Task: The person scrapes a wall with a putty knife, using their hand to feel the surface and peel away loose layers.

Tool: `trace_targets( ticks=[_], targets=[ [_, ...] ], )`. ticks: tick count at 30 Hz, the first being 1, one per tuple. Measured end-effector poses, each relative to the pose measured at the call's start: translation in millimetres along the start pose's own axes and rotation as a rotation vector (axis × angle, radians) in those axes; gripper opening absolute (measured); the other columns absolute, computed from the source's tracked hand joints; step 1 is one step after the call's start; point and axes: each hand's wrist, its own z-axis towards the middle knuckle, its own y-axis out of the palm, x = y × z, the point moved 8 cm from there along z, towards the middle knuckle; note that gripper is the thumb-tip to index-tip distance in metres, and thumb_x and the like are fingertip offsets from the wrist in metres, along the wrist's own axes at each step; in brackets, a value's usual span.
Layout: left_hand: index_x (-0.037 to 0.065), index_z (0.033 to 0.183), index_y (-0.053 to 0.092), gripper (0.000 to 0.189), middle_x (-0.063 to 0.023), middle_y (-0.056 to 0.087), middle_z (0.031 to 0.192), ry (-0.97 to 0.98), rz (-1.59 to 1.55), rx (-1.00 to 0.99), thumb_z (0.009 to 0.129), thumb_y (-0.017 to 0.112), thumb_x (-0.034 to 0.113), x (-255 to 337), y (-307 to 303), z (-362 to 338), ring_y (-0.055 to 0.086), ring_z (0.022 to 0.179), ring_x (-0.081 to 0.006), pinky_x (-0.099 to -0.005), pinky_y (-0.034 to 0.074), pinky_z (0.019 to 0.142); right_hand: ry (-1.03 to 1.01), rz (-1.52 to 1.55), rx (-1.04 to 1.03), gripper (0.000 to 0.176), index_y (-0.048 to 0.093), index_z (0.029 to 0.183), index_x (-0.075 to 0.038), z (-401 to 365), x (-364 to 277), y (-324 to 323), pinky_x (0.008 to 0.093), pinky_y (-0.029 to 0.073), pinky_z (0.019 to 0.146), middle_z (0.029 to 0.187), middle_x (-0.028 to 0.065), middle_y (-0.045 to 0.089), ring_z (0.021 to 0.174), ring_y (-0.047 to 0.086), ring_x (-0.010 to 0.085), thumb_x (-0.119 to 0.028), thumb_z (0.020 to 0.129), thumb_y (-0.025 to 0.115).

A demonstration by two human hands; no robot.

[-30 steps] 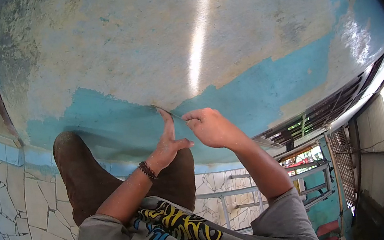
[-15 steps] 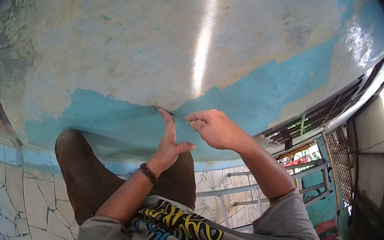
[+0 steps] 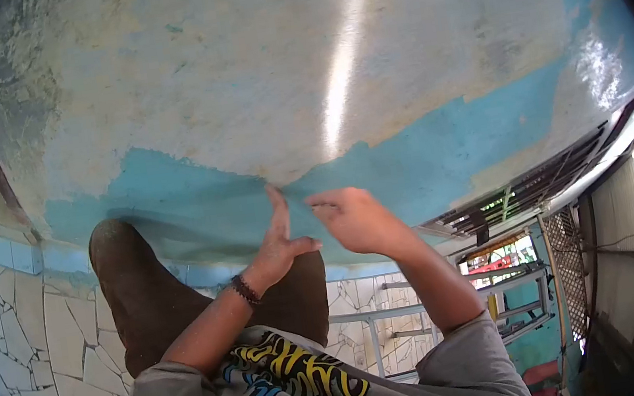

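A wall (image 3: 236, 72) fills the upper view, bare and grey-beige above, with a ragged band of blue paint (image 3: 415, 153) below. My left hand (image 3: 279, 247), with a dark beaded bracelet (image 3: 245, 289) at the wrist, is stretched out, thumb apart. Its fingertips are at the wall, by the torn upper edge of the blue paint. My right hand (image 3: 356, 221) is just to the right, in front of the blue band, its fingers curled closed. Whatever they hold is mostly hidden; I cannot make out its kind.
My bent knees (image 3: 119, 244) are close to the wall. Below is a floor of cracked-pattern pale tiles (image 3: 71, 334). A grey metal frame (image 3: 369, 317) stands behind on the right, with a slatted opening (image 3: 509, 201) and a lattice panel (image 3: 566, 253) farther right.
My right hand has turned slightly and its fingers sit a little lower. A thin dark edge between the hands no longer shows clearly. My left hand has barely moved.
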Motion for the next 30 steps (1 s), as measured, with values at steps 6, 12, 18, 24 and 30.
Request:
trace_targets(
  ticks=[6, 12, 18, 24, 30],
  targets=[
    [-0.008, 0.141, -0.031, 0.131, -0.0255, -0.021, 0.158, 0.107, 0.186, -0.063, 0.071, 0.076, 0.016, -15, 7, 5, -0.016, 0.148, -0.0272, -0.0358, -0.001, 0.12, 0.018, 0.021, 0.054, 0.034, 0.067, 0.116, 0.001, -14, 9, -12, 0.0393, 0.05, 0.09, 0.106, 0.027, 0.067, 0.101, 0.066, 0.0382, -0.019, 0.091, 0.053],
    [-0.007, 0.141, -0.033, 0.13, -0.024, -0.023, 0.158, -0.015, -0.006, -0.001, 0.071, 0.076, 0.01, -16, 3, 0, -0.014, 0.148, -0.026, -0.035, 0.001, 0.12, -0.025, 0.045, 0.042, 0.037, 0.067, 0.113, 0.002, -1, 16, 3, 0.0443, 0.05, 0.092, 0.104, 0.0294, 0.065, 0.1, 0.063, 0.0451, -0.017, 0.087, 0.049],
    [-0.007, 0.141, -0.033, 0.13, -0.0248, -0.022, 0.158, 0.005, 0.116, -0.039, 0.071, 0.076, 0.01, -13, 3, -1, -0.014, 0.148, -0.0256, -0.0344, 0.001, 0.12, -0.033, 0.079, 0.058, 0.036, 0.067, 0.113, 0.001, -9, 15, -4, 0.0421, 0.05, 0.09, 0.103, 0.0282, 0.066, 0.098, 0.064, 0.0426, -0.017, 0.088, 0.05],
    [-0.007, 0.142, -0.03, 0.131, -0.0276, -0.024, 0.156, 0.062, 0.226, -0.086, 0.072, 0.078, 0.018, -8, -2, 1, -0.018, 0.147, -0.0288, -0.039, -0.001, 0.12, -0.085, 0.121, 0.097, 0.036, 0.065, 0.116, 0.001, -14, 17, -8, 0.0396, 0.05, 0.09, 0.105, 0.0269, 0.067, 0.098, 0.066, 0.04, -0.017, 0.089, 0.05],
    [-0.006, 0.151, -0.004, 0.112, -0.0307, 0.002, 0.158, -0.046, 0.535, -0.057, 0.075, 0.075, 0.02, -25, -13, -7, 0.004, 0.149, -0.0339, -0.0404, 0.014, 0.119, 0.05, 0.331, 0.062, 0.038, 0.063, 0.118, 0.001, -28, 68, 26, 0.0377, 0.05, 0.083, 0.096, 0.0223, 0.067, 0.088, 0.065, 0.0342, -0.022, 0.09, 0.051]
  ],
)
